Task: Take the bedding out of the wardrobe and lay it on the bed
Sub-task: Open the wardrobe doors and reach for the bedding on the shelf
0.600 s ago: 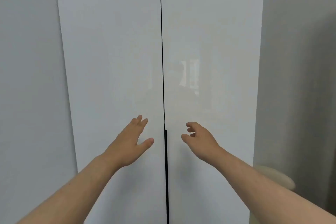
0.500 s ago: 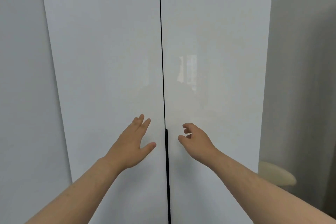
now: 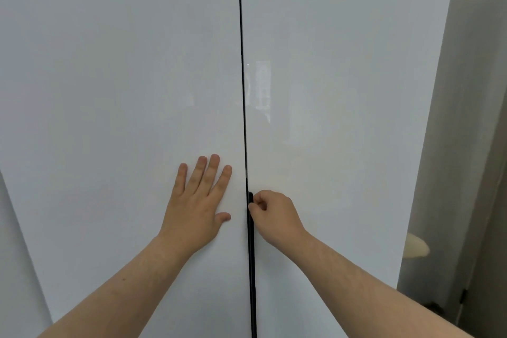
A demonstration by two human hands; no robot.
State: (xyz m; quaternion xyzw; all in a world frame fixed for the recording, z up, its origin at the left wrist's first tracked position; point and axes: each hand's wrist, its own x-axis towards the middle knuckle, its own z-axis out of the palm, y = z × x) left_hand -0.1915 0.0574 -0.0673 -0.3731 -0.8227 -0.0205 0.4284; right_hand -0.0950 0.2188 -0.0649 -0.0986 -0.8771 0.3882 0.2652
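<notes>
A left hand (image 3: 196, 207) presses flat on the closed wardrobe (image 3: 109, 90) door; the right hand (image 3: 274, 214) grips the black handle (image 3: 251, 255).

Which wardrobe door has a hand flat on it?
The left door: the left hand lies flat on it; the right hand pinches the black edge handle.

The left door (image 3: 109, 90) and right door (image 3: 343, 63) stand closed, walling off the inside; only a thin seam (image 3: 242, 63) parts them. The left hand (image 3: 196, 206) lies flat on the left door; the right hand (image 3: 274, 217) pinches the handle (image 3: 251, 255) at the seam.
</notes>
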